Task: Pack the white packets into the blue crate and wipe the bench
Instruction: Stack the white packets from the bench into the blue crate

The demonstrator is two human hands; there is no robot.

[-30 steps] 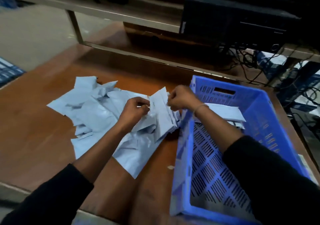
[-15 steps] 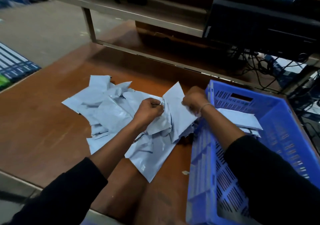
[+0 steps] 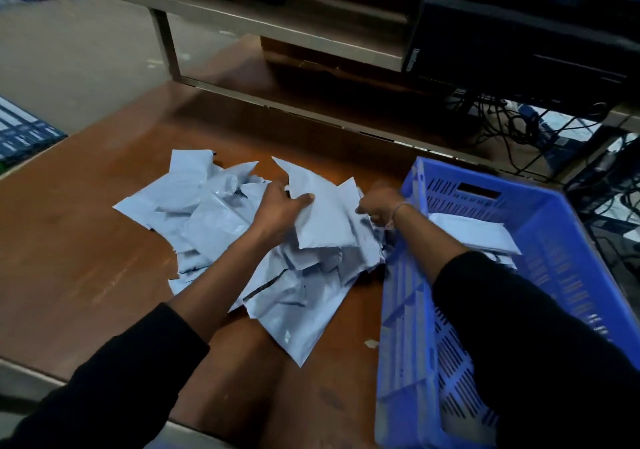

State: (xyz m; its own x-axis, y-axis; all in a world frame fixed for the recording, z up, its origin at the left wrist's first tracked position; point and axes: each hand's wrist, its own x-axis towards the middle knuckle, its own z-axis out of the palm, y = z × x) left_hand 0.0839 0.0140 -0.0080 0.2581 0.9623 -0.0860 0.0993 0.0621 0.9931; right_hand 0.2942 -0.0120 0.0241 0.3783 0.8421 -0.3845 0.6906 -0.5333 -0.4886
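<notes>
While most of the white packets (image 3: 214,220) are just dumped in a loose heap on the brown bench (image 3: 69,247), pointing every which way, we've got one packet (image 3: 322,213) lifted off the top. It's standing tilted, long axis running from its pointy top corner up-left down toward us. Our left hand (image 3: 277,211) has fingers and thumb curled round its left edge. Our right hand (image 3: 379,204) sits at the heap's right edge with fingers curled in, though we can't tell what exactly it's pinching. Right of that sits the blue crate (image 3: 571,261), long side running away from us, touching the heap. A few packets (image 3: 474,232) already lie flat inside, near its far end.
</notes>
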